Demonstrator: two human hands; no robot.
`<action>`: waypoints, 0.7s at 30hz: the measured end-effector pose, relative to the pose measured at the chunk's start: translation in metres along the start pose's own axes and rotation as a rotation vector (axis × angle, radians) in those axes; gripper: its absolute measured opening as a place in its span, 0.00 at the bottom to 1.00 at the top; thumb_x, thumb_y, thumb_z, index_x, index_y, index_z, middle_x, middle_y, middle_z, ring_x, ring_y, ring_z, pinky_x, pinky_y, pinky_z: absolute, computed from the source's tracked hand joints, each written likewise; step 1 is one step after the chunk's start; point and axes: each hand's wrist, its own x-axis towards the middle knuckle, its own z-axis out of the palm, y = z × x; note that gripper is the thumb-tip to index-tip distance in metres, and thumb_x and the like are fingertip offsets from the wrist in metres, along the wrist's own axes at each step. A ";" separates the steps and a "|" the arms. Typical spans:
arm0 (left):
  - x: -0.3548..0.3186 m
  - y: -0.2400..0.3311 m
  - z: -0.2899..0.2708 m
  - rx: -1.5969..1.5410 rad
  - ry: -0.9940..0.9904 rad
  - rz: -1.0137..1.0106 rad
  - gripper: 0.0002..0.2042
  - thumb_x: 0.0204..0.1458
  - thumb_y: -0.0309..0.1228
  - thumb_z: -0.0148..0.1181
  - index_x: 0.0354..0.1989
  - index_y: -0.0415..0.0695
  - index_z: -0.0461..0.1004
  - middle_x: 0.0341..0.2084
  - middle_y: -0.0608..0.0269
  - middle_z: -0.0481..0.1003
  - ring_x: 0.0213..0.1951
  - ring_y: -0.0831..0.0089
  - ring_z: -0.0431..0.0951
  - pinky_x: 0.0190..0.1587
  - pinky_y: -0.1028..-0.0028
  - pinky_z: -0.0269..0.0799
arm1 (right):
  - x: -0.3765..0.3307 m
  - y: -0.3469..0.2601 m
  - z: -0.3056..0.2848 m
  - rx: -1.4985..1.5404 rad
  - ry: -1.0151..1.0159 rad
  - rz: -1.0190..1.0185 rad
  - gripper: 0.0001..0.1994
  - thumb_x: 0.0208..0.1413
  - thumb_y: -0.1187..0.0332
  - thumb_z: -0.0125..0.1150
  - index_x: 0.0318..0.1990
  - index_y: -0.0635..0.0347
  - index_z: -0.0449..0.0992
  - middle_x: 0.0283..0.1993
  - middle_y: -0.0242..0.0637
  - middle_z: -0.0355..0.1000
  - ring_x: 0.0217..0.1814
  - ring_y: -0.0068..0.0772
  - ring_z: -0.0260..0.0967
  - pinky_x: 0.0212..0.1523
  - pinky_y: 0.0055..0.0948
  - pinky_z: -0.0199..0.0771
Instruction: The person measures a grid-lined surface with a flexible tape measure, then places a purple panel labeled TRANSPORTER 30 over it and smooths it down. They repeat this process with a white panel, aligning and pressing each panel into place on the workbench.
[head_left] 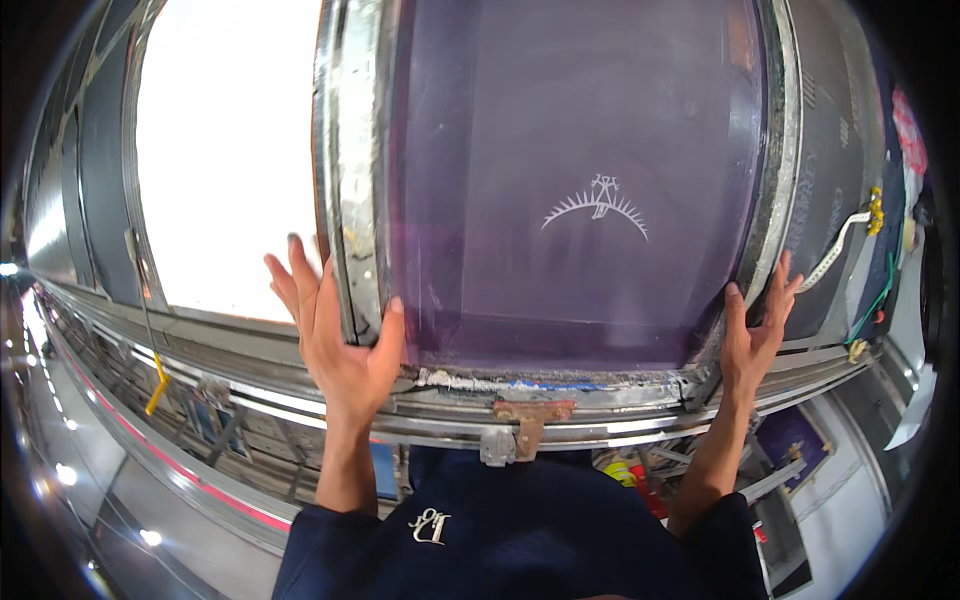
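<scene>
A screen-printing frame [362, 180] with metal side bars and purple mesh [590, 290] lies in front of me. On its mesh is a pale arched design with spikes. At the frame's near left corner is my left hand [350, 345], fingers spread and slightly blurred, thumb by the mesh edge. The near right corner lies between the thumb and outstretched fingers of my right hand [752, 340]; I cannot tell how firmly it touches. A rusty metal clamp [532, 415] sits at the middle of the near edge.
Left of the frame is a bright white panel [225, 150]. Metal rails [600, 435] run along the near side. A yellow-ended rod [157, 385] hangs at the left. To the right are a dark board [835, 150] and a white strap [835, 250].
</scene>
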 end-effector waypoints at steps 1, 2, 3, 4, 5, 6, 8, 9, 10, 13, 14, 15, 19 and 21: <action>-0.001 -0.001 0.000 -0.021 -0.040 -0.070 0.36 0.44 0.27 0.68 0.66 0.40 0.66 0.71 0.39 0.53 0.74 0.36 0.37 0.71 0.40 0.36 | 0.001 0.007 -0.001 0.077 -0.011 -0.017 0.35 0.56 0.71 0.66 0.71 0.62 0.60 0.76 0.49 0.53 0.83 0.52 0.27 0.76 0.48 0.32; -0.002 0.000 0.000 -0.056 -0.038 -0.095 0.36 0.43 0.28 0.68 0.66 0.40 0.65 0.71 0.39 0.53 0.74 0.36 0.37 0.71 0.39 0.36 | 0.001 0.015 -0.004 0.153 -0.024 -0.034 0.34 0.57 0.71 0.66 0.71 0.62 0.61 0.76 0.48 0.53 0.83 0.52 0.26 0.76 0.48 0.32; -0.004 0.005 0.002 -0.111 0.015 -0.047 0.36 0.44 0.28 0.69 0.66 0.40 0.65 0.71 0.40 0.53 0.74 0.35 0.37 0.71 0.39 0.36 | 0.003 0.025 -0.009 0.136 -0.048 -0.072 0.33 0.57 0.72 0.64 0.71 0.63 0.61 0.76 0.49 0.54 0.83 0.49 0.27 0.76 0.46 0.33; -0.003 0.012 0.006 -0.165 0.069 -0.015 0.36 0.44 0.29 0.69 0.66 0.40 0.65 0.72 0.40 0.53 0.74 0.34 0.37 0.71 0.38 0.35 | 0.006 0.037 -0.018 0.130 -0.041 -0.072 0.33 0.57 0.73 0.64 0.71 0.65 0.60 0.78 0.52 0.47 0.83 0.47 0.31 0.76 0.43 0.36; -0.011 0.023 0.005 -0.223 0.097 0.001 0.37 0.44 0.31 0.69 0.67 0.40 0.64 0.72 0.40 0.52 0.73 0.31 0.37 0.70 0.37 0.34 | 0.002 0.046 -0.027 0.153 -0.014 -0.001 0.34 0.57 0.72 0.64 0.71 0.65 0.60 0.78 0.54 0.43 0.82 0.46 0.33 0.76 0.42 0.38; -0.015 0.040 0.013 -0.261 0.078 -0.013 0.37 0.45 0.32 0.69 0.67 0.40 0.64 0.72 0.40 0.51 0.73 0.30 0.37 0.70 0.34 0.32 | 0.005 0.061 -0.037 0.191 0.034 0.002 0.34 0.58 0.72 0.64 0.71 0.66 0.59 0.79 0.56 0.38 0.82 0.46 0.34 0.76 0.41 0.39; -0.020 0.069 0.031 -0.269 0.068 -0.031 0.37 0.45 0.31 0.70 0.66 0.36 0.64 0.72 0.38 0.51 0.73 0.32 0.38 0.69 0.35 0.33 | 0.013 0.085 -0.051 0.178 0.074 -0.005 0.33 0.59 0.71 0.63 0.71 0.69 0.58 0.80 0.58 0.32 0.81 0.46 0.38 0.75 0.40 0.42; -0.019 0.076 0.042 -0.286 0.070 -0.012 0.36 0.46 0.33 0.69 0.65 0.33 0.64 0.72 0.37 0.51 0.73 0.31 0.37 0.69 0.33 0.32 | 0.019 0.096 -0.054 0.182 0.108 -0.026 0.33 0.59 0.71 0.63 0.70 0.70 0.58 0.80 0.58 0.33 0.81 0.46 0.38 0.75 0.40 0.42; -0.021 0.086 0.049 -0.313 0.086 0.010 0.35 0.48 0.34 0.67 0.64 0.30 0.64 0.72 0.36 0.50 0.73 0.31 0.36 0.69 0.33 0.30 | 0.021 0.105 -0.059 0.192 0.129 -0.003 0.33 0.60 0.71 0.63 0.70 0.71 0.57 0.80 0.57 0.33 0.81 0.46 0.39 0.75 0.41 0.43; -0.022 0.101 0.062 -0.334 0.070 -0.008 0.34 0.46 0.32 0.67 0.61 0.25 0.64 0.71 0.34 0.51 0.73 0.29 0.37 0.68 0.33 0.27 | 0.025 0.124 -0.065 0.188 0.154 -0.073 0.33 0.59 0.72 0.64 0.69 0.72 0.59 0.79 0.57 0.39 0.80 0.46 0.41 0.75 0.40 0.44; -0.021 0.101 0.063 -0.334 0.059 -0.017 0.34 0.46 0.32 0.67 0.61 0.25 0.64 0.71 0.34 0.51 0.73 0.29 0.37 0.68 0.33 0.27 | 0.026 0.127 -0.067 0.218 0.177 -0.075 0.33 0.59 0.72 0.65 0.69 0.72 0.59 0.79 0.57 0.40 0.80 0.46 0.41 0.74 0.40 0.45; -0.021 0.100 0.060 -0.337 0.070 0.008 0.34 0.46 0.32 0.67 0.61 0.25 0.64 0.71 0.34 0.51 0.73 0.29 0.37 0.68 0.33 0.26 | 0.024 0.127 -0.069 0.216 0.182 -0.075 0.32 0.58 0.72 0.66 0.69 0.70 0.61 0.79 0.57 0.40 0.80 0.45 0.42 0.74 0.39 0.45; 0.000 0.091 0.041 -0.378 0.049 -0.023 0.33 0.46 0.32 0.66 0.59 0.23 0.66 0.71 0.34 0.50 0.73 0.30 0.36 0.69 0.34 0.27 | 0.044 0.103 -0.085 0.111 0.125 -0.083 0.34 0.55 0.70 0.68 0.68 0.70 0.62 0.76 0.57 0.48 0.78 0.45 0.48 0.73 0.38 0.49; 0.027 0.085 0.028 -0.333 0.070 0.023 0.32 0.46 0.35 0.66 0.57 0.23 0.67 0.72 0.34 0.48 0.74 0.32 0.34 0.70 0.36 0.26 | 0.082 0.077 -0.092 0.061 0.090 -0.103 0.34 0.54 0.67 0.68 0.67 0.72 0.63 0.72 0.57 0.58 0.74 0.44 0.56 0.71 0.37 0.54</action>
